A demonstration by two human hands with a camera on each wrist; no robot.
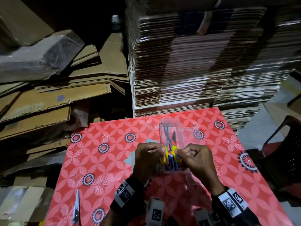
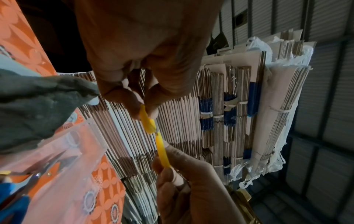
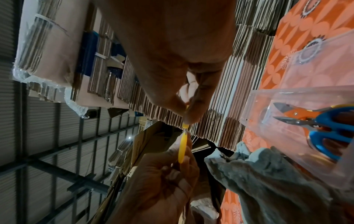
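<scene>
The yellow scissors point(image 1: 169, 145) are held just above the clear tray point(image 1: 191, 144), with the blades pointing to 12 o'clock. The left hand point(image 1: 146, 159) and the right hand point(image 1: 195, 157) each pinch one handle loop. Blue scissors point(image 1: 172, 166) already lie in the tray, so the yellow pair is probably still to be placed. A grey cloth point(image 1: 129, 159) lies at 9 o'clock.
</scene>
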